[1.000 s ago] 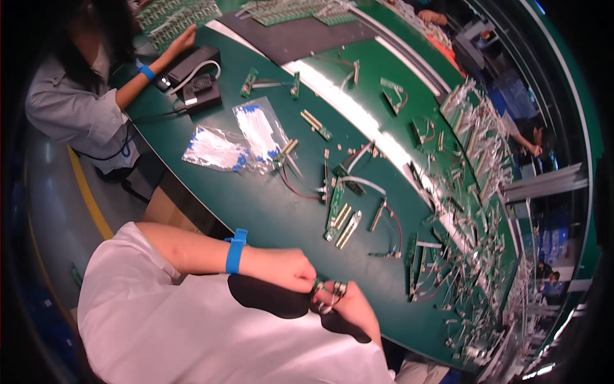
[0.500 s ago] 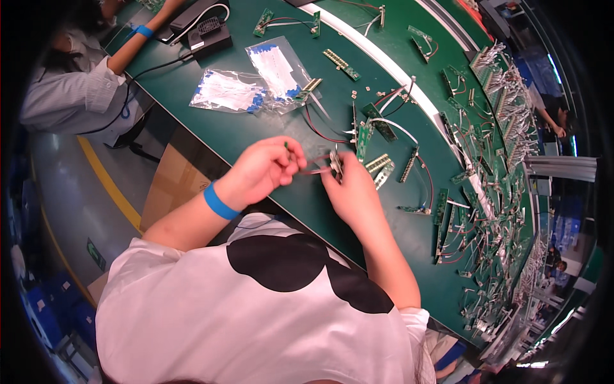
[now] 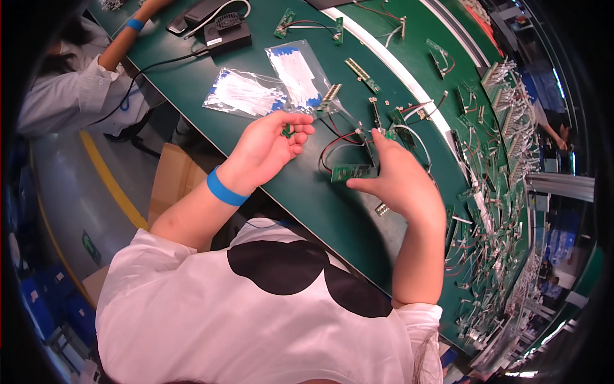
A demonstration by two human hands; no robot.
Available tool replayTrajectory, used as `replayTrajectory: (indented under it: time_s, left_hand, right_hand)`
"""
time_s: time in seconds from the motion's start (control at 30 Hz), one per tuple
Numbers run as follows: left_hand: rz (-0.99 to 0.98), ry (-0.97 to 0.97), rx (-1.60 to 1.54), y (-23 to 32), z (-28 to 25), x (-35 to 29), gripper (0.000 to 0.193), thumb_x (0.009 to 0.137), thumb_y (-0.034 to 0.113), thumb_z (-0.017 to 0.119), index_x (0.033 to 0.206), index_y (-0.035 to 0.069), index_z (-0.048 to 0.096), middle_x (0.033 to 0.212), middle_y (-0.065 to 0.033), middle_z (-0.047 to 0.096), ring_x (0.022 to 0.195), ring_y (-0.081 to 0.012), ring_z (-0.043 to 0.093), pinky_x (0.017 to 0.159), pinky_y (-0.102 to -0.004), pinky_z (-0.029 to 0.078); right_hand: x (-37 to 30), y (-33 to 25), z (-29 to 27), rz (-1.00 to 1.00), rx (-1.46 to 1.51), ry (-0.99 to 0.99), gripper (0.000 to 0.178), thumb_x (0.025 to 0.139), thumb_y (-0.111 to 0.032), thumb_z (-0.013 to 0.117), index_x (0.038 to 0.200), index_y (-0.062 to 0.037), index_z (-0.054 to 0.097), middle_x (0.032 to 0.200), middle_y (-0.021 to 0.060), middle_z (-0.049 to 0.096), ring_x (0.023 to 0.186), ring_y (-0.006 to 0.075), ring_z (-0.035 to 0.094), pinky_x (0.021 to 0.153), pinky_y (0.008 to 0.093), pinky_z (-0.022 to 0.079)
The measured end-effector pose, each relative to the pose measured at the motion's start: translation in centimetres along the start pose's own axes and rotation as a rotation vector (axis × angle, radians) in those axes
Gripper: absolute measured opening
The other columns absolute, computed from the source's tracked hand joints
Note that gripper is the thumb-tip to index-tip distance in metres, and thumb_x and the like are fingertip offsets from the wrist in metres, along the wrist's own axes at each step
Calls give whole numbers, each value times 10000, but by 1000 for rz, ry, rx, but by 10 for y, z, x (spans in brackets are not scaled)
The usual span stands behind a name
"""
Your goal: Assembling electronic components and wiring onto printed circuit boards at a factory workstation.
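Note:
My left hand (image 3: 272,148), with a blue band on its wrist, is palm up. Its curled fingers cradle a few small green pieces (image 3: 287,130), too small to identify. Over the green table, my right hand (image 3: 404,173) has its thumb and index finger spread wide. Its thumb lies by the lower edge of a green circuit board (image 3: 350,172). The index fingertip is near a narrow upright board strip (image 3: 367,148); touch is hard to tell. Red, black and white wires (image 3: 329,150) loop beside them. A pale-dotted board strip (image 3: 382,209) is partly under my right hand.
Two clear bags of white cables with blue ends (image 3: 246,91) (image 3: 297,73) lie beyond my left hand. A black power adapter (image 3: 229,38) stands at the far left, near another person's arm (image 3: 118,45). Many wired boards (image 3: 486,256) crowd the right side, along a white rail (image 3: 390,57).
My right hand has moved right and its fingers have spread; the wired board now shows between them. My left hand has turned palm up, showing the green pieces. The view has shifted slightly.

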State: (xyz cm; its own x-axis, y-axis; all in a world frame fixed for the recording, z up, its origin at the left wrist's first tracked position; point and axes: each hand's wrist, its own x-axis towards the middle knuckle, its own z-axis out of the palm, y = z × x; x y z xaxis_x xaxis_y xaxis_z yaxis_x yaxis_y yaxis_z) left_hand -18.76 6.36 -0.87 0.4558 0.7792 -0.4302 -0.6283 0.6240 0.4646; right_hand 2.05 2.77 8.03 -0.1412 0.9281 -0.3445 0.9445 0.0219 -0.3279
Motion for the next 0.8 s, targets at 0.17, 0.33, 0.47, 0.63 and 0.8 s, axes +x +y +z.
replayTrajectory:
  time_s: [0.17,0.33,0.47,0.63,0.8]
  left_hand:
    - [57,-33,11,5,-13,4,250,833,34,442,1046,-55,538,911,-84,552,746,-130,503,649,-229,417]
    - [61,-55,26,3,-19,10,268,811,-14,429,1050,-50,544,926,-84,559,747,-131,505,658,-232,421]
    - [106,-24,23,3,-17,7,206,827,26,464,990,-37,574,922,-77,559,748,-134,505,652,-235,418]
    - [94,13,-58,8,-6,6,161,852,121,507,886,-18,582,844,-66,565,719,-134,488,627,-239,395]
    - [34,-157,43,6,-9,12,338,897,217,454,598,62,437,623,-44,465,559,-121,392,517,-248,310]
  right_hand:
    - [36,-20,-32,122,185,-61,559,706,-422,713,1022,31,622,1011,195,603,990,319,543,856,366,432]
    - [100,-24,22,2,-159,313,477,722,-439,672,812,29,664,884,176,600,942,322,513,816,411,414]
    - [102,-22,24,7,-176,200,373,735,-369,653,781,0,678,913,160,588,981,317,485,878,424,346]
    - [82,6,19,-60,401,443,308,722,-278,664,867,-8,633,828,121,647,763,238,611,888,397,376]
    - [45,17,5,-180,1032,477,114,778,-13,638,889,9,625,851,34,634,786,104,575,714,229,457]
